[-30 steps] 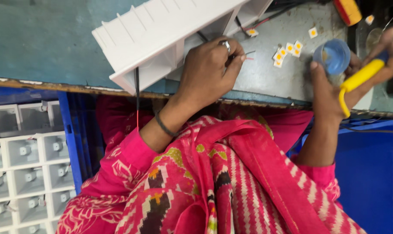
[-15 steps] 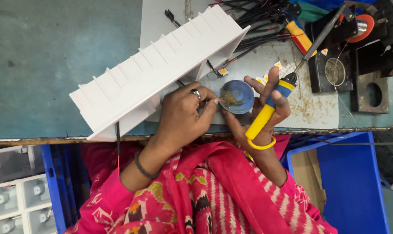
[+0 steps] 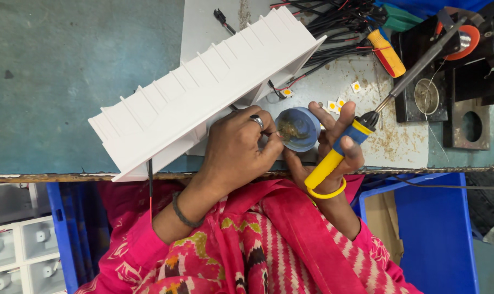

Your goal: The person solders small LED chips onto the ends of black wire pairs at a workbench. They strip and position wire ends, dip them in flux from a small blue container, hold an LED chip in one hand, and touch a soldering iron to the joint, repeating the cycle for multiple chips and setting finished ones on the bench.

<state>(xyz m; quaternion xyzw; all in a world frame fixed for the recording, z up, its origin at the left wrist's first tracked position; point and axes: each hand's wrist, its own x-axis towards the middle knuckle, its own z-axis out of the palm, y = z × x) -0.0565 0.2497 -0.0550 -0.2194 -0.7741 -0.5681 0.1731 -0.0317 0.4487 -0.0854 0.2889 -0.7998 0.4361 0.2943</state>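
Blue flux pot (image 3: 297,128): at bench edge between 2 hands, left hand (image 3: 237,149) pinching at its rim, right hand (image 3: 334,147) closed around soldering iron (image 3: 366,122), tip angled up-right, away.

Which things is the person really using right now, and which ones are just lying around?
In use:
- left hand at the small round blue tub
- right hand holding the yellow-and-blue-handled soldering iron
- long white ribbed plastic housing

Lying about:
- tiny yellow-and-white square chips
- bundle of black wires
- blue plastic crate
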